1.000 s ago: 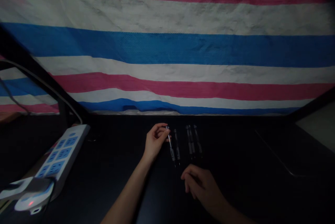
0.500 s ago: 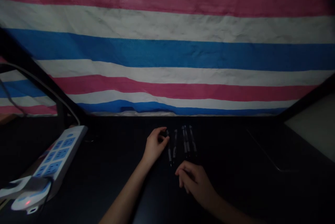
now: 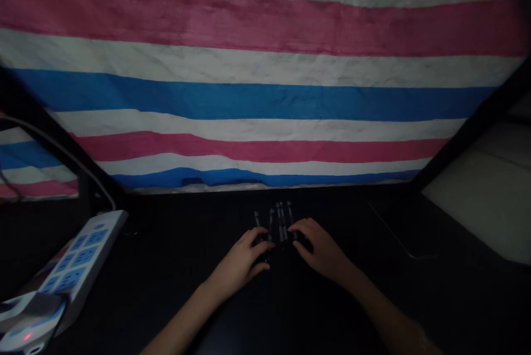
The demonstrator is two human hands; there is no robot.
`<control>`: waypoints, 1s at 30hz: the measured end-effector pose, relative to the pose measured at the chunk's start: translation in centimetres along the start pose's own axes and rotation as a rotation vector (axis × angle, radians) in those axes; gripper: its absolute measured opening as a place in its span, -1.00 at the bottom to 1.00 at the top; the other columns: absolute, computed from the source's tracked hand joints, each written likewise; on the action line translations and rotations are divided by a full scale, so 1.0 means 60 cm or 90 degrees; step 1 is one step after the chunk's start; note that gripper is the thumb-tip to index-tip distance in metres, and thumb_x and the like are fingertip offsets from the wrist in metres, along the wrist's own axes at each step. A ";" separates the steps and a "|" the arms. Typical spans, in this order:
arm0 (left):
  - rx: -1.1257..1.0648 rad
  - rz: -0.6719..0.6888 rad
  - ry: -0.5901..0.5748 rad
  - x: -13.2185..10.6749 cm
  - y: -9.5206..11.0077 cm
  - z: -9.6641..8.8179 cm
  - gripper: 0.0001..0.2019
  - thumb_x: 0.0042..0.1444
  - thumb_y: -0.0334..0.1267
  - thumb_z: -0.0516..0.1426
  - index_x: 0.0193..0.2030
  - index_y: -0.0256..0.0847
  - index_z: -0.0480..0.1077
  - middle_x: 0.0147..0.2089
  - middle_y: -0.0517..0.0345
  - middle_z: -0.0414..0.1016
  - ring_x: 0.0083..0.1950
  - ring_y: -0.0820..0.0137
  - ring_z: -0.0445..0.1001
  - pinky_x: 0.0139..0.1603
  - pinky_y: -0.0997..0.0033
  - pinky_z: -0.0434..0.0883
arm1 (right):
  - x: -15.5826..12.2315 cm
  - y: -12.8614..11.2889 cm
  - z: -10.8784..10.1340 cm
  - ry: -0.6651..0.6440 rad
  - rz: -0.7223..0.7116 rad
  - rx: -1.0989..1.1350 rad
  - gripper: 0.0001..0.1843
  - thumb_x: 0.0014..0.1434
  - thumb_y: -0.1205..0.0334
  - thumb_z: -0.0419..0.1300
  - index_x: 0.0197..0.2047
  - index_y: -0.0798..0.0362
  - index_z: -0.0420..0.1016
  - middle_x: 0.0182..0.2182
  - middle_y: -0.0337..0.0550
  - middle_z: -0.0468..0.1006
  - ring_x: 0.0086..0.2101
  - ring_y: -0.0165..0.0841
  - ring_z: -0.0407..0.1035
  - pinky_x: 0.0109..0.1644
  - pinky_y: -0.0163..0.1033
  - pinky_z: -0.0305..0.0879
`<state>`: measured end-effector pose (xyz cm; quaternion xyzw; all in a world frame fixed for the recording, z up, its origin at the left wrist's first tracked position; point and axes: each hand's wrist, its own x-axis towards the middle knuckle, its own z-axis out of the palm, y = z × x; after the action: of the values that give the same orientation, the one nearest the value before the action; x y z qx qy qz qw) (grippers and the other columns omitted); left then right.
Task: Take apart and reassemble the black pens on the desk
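Several slim pens (image 3: pixel 281 219) with clear barrels lie side by side on the dark tabletop, pointing away from me. My left hand (image 3: pixel 243 256) reaches over the lower ends of the two left pens (image 3: pixel 271 222), its fingers apart and partly covering them. On the other side, my right hand (image 3: pixel 321 247) has its thumb and forefinger spread beside the rightmost pen (image 3: pixel 291 214). Dim light hides whether either hand's fingertips press on the pens.
A white power strip (image 3: pixel 89 255) with a lit plug adapter (image 3: pixel 35 330) lies on the left. A thin dark flat panel (image 3: pixel 409 228) rests on the right. Behind the table hangs a striped red, white and blue sheet (image 3: pixel 265 100).
My right hand has moved up and opened beside the right pens. My left hand has come down over the lower part of the left pens. The view has shifted slightly.
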<state>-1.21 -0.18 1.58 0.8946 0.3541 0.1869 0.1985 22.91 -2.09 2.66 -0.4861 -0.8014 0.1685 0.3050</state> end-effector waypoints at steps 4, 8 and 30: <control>0.043 0.064 0.037 0.023 -0.003 0.013 -0.76 0.15 -0.33 0.17 -0.02 -0.13 0.42 0.04 0.00 0.36 0.02 0.21 0.40 0.04 0.14 0.43 | 0.001 0.002 0.010 -0.051 -0.089 -0.119 -0.60 0.12 0.43 0.14 0.04 0.02 0.38 0.05 0.00 0.37 0.07 -0.15 0.22 0.11 0.02 0.24; 0.056 0.097 0.050 0.037 -0.008 0.013 -0.76 0.18 -0.40 0.13 -0.01 -0.16 0.41 -0.02 0.02 0.39 -0.03 0.26 0.42 0.00 0.20 0.44 | -0.002 0.010 0.016 -0.083 -0.113 -0.245 -0.59 0.20 0.33 0.13 0.13 0.01 0.33 0.15 0.06 0.29 0.09 -0.08 0.19 0.06 0.07 0.28; 0.054 0.117 0.121 0.033 -0.016 0.038 -0.79 0.23 -0.37 0.07 -0.01 -0.21 0.38 -0.08 0.00 0.42 -0.09 0.27 0.45 -0.11 0.25 0.50 | 0.000 0.015 0.036 -0.126 -0.167 -0.316 -0.66 0.25 0.36 0.06 0.09 0.04 0.35 0.12 -0.04 0.39 0.11 -0.15 0.19 0.15 0.03 0.19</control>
<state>0.67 1.35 -0.43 0.9091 0.2956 0.2727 0.1083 22.08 -1.59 0.51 -0.4191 -0.9000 -0.0272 0.1165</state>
